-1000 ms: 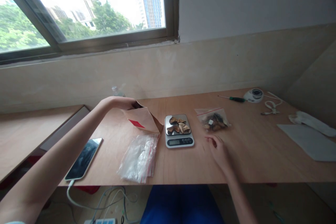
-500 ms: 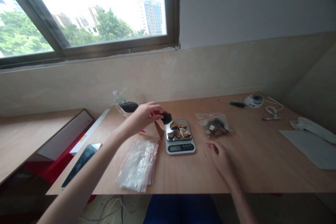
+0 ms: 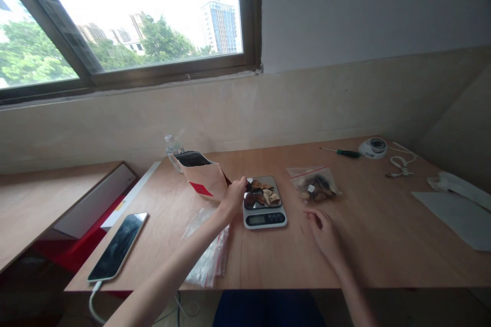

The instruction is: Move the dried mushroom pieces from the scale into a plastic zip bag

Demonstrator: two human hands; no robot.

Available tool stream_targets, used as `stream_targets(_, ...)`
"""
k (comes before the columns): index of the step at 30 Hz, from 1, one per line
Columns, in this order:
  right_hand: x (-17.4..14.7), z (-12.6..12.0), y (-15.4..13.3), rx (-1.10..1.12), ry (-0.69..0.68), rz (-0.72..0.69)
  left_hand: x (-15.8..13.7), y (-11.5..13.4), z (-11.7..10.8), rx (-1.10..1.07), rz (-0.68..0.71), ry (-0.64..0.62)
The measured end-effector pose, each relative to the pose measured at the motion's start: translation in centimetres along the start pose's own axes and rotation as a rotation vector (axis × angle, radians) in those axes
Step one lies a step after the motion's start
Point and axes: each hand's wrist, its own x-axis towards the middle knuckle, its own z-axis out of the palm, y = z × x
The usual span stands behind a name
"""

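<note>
Nearest me, on the near left of the scale (image 3: 264,226), lie a phone (image 3: 118,248) and flat clear bags (image 3: 209,260), the latter partly under my forearm. To the scale's near right my right hand (image 3: 322,230) is loosely curled, nothing in it. My left hand (image 3: 233,195) has its fingers drawn together at the scale plate's left edge; I cannot tell whether they pinch a piece. The brown and cream dried pieces (image 3: 271,197) lie on the plate; I judge them light, stiff and rather brittle, best taken gently by a thick edge. Just left of the scale a paper pouch (image 3: 207,176) stands open, probably soft-walled; to its right lies a filled zip bag (image 3: 316,186). The bench (image 3: 383,245) is pale wood; beyond the scale rise a stone-toned wall (image 3: 326,97) and, far left, a bright window (image 3: 251,20).
</note>
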Motion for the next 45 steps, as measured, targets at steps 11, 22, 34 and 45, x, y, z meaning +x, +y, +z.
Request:
stream_targets(11, -0.1, -0.1, -0.1, -0.024, -0.003, -0.002, -1.7, 1.1, -1.4, 0.034, 0.032, -0.066)
stream_targets(22, -0.2, -0.2, -0.5, -0.047, 0.017, -0.027, 0.1, -0.6, -2.7, 0.300, 0.050, -0.003)
stream_targets(34, -0.3, -0.3, -0.5, -0.065, 0.021, -0.048, -8.5, -1.8, -3.2, 0.000, -0.288, 0.238)
stream_targets(45, -0.6, -0.5, -0.9, -0.094, 0.018, -0.058, -15.4, -2.0, 1.3, -0.055, -0.377, 0.120)
